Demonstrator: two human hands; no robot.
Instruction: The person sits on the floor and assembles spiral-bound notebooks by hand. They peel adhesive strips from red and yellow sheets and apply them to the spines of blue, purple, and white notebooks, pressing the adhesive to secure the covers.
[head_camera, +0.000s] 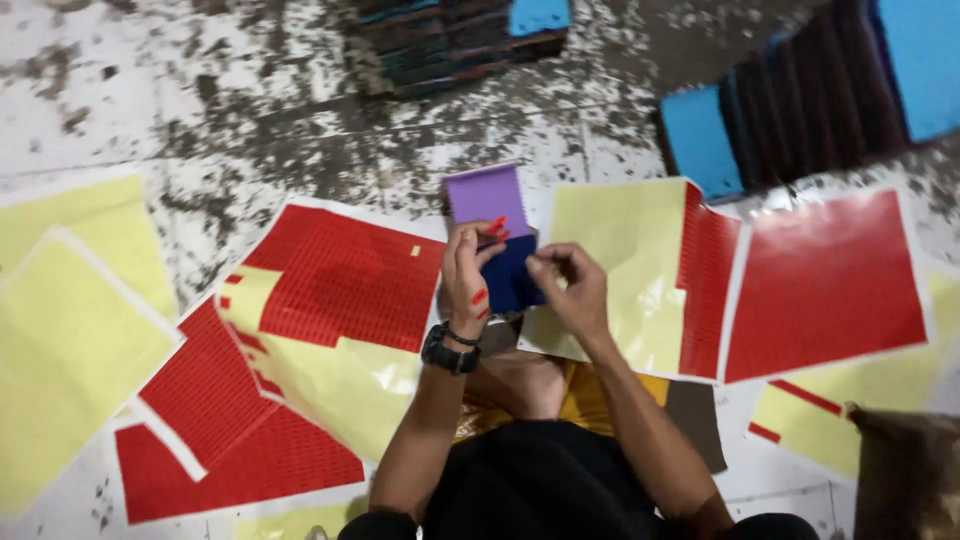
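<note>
My left hand (468, 280) holds a small dark blue pad (512, 275) whose purple top part (486, 195) sticks up above my fingers. Small red stickers cling to my left fingers and thumb. A black watch sits on my left wrist. My right hand (570, 285) pinches at the right edge of the blue pad, fingertips closed; whether a sticker is between them I cannot tell. Both hands hover over my lap, above the floor.
Red sticker sheets (350, 275) and yellow backing sheets (620, 250) lie spread on a stained white floor. Another red sheet (825, 280) lies right. Stacks of blue and dark pads (800, 110) stand at the back right, another stack (450, 40) at the back middle.
</note>
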